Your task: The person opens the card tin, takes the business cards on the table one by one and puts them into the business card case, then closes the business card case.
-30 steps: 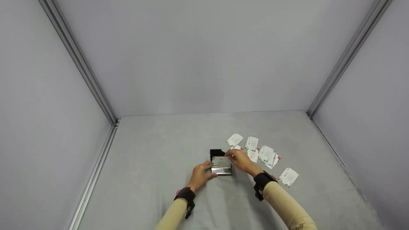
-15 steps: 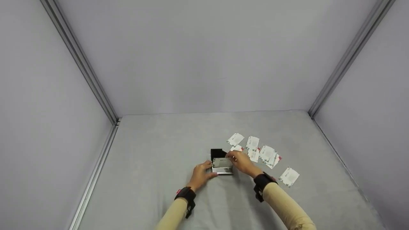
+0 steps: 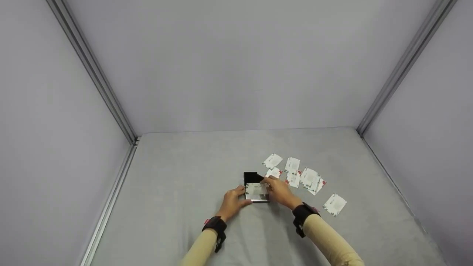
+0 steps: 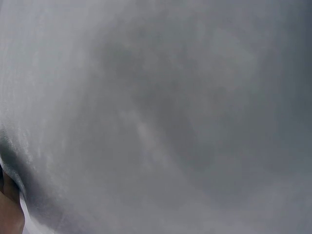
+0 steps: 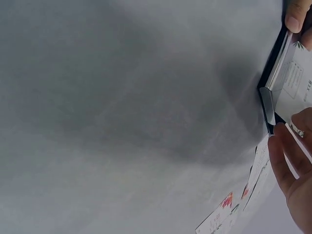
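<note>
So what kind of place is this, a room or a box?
Likely a small recording booth: plain grey walls joined by metal corner rails, and a grey cloth-covered table where both hands work with a card case and scattered cards.

Soft, even light gives faint shadows in the head view; both wrist views look blurred, perhaps too close.
</note>
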